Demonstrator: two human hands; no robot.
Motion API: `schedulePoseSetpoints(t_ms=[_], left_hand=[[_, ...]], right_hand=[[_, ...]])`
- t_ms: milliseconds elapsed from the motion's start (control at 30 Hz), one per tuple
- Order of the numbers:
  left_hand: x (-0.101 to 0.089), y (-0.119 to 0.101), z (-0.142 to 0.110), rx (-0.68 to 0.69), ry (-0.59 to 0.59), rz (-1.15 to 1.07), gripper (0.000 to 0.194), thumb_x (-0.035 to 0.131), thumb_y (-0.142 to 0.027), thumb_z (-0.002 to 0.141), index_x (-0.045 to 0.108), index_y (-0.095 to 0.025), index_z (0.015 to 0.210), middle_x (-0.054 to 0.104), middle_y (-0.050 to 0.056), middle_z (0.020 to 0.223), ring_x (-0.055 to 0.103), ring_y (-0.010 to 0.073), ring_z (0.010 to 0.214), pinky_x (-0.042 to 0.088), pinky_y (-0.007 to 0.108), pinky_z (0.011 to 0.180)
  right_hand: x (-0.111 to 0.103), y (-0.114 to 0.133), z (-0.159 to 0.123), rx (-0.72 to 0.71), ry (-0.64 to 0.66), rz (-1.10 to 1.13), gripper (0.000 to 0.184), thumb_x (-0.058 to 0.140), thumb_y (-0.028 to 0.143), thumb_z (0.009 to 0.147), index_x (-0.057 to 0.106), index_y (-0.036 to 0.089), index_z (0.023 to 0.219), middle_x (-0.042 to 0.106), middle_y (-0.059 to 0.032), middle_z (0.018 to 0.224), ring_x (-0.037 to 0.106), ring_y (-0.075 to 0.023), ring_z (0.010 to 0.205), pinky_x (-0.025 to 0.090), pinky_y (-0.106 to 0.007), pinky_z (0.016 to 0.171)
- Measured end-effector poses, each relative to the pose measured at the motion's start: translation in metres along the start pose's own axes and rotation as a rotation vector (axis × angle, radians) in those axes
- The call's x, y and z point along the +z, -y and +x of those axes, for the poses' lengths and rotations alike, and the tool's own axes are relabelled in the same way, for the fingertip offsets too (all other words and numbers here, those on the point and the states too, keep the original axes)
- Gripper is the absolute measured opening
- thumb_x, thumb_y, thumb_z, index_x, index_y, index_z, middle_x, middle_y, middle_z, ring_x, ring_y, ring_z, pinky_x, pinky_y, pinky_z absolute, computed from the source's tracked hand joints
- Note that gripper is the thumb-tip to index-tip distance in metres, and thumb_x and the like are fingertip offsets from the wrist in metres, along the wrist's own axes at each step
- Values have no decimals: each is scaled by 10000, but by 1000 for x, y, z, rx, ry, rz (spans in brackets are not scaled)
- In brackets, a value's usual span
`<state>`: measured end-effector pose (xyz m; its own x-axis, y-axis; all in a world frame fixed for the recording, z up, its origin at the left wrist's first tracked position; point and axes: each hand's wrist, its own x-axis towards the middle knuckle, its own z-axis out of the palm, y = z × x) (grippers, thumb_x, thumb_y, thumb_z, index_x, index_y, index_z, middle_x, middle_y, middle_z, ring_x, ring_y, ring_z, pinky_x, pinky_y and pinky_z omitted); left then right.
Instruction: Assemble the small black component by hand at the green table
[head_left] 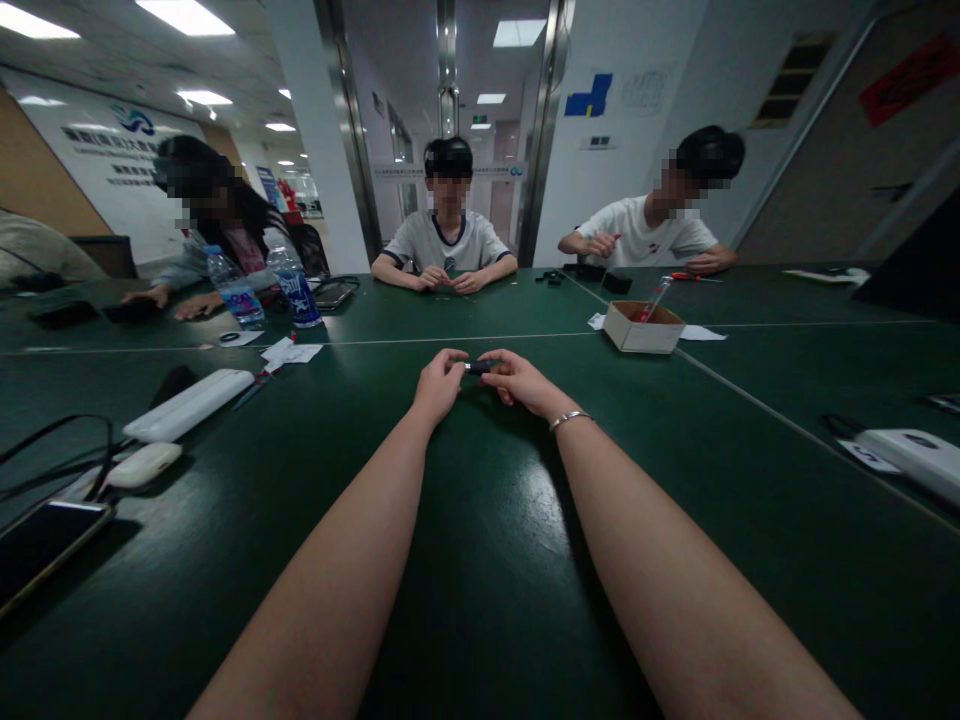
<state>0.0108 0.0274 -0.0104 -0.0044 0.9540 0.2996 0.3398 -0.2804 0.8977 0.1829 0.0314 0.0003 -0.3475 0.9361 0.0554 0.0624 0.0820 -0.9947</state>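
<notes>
Both arms reach forward over the dark green table. Between my hands is a small black object with a silvery left end, held level just over the tabletop. Its exact kind is too small to make out. My left hand pinches the silvery end between thumb and fingers. At the black end, my right hand grips with thumb and forefinger, the other fingers curled below. A silver bracelet circles my right wrist. Parts of the object are covered by my fingertips.
An open cardboard box stands right of my hands. Two water bottles, paper scraps, a white power bank and a phone lie leftward. Another white device sits right. Several people work around the table.
</notes>
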Motion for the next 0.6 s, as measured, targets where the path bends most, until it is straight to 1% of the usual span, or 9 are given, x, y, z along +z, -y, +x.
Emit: schedulePoseSetpoints(t_ms=[167, 267, 333, 433, 500, 600], left_hand=[[0, -3, -2, 21, -17, -61, 249, 528, -291, 850, 620, -178, 1053, 632, 29, 847, 524, 102, 584, 401, 219, 545], [1, -2, -2, 33, -26, -96, 247, 558, -312, 843, 609, -172, 1041, 633, 31, 856, 531, 103, 616, 400, 210, 552], [3, -1, -1, 52, -18, -88, 226, 581, -322, 833, 615, -167, 994, 632, 32, 849, 539, 108, 635, 409, 214, 572], [5, 1, 0, 73, 36, -46, 190, 610, -325, 820, 630, -163, 916, 640, 38, 849, 563, 123, 695, 433, 225, 626], [5, 2, -1, 84, 75, -18, 199, 628, -344, 812, 640, -166, 899, 644, 35, 832, 573, 132, 726, 441, 231, 657], [5, 1, -6, 94, 119, -16, 230, 652, -369, 797, 651, -169, 911, 643, 26, 809, 575, 137, 728, 444, 238, 673]], right_hand=[[1, -1, 1, -8, 22, -4, 308, 652, 79, 798, 492, 183, 1039, 631, 34, 678, 427, -54, 345, 340, -139, 309], [2, -1, 3, 17, 48, -74, 317, 689, 67, 759, 483, 178, 972, 624, 47, 622, 429, -58, 344, 336, -134, 312], [3, -1, 4, 31, 56, -145, 307, 722, 59, 728, 504, 167, 916, 589, 63, 561, 422, -57, 338, 320, -133, 306], [4, 0, 5, 37, 60, -223, 289, 767, 29, 664, 564, 142, 837, 512, 86, 503, 420, -51, 336, 312, -133, 304], [5, 1, 5, 29, 52, -210, 270, 753, -7, 648, 590, 130, 814, 531, 71, 551, 447, -45, 356, 347, -133, 321], [8, 4, 1, 10, 51, -68, 256, 664, -27, 704, 602, 125, 899, 612, 20, 693, 516, -50, 412, 444, -143, 387]])
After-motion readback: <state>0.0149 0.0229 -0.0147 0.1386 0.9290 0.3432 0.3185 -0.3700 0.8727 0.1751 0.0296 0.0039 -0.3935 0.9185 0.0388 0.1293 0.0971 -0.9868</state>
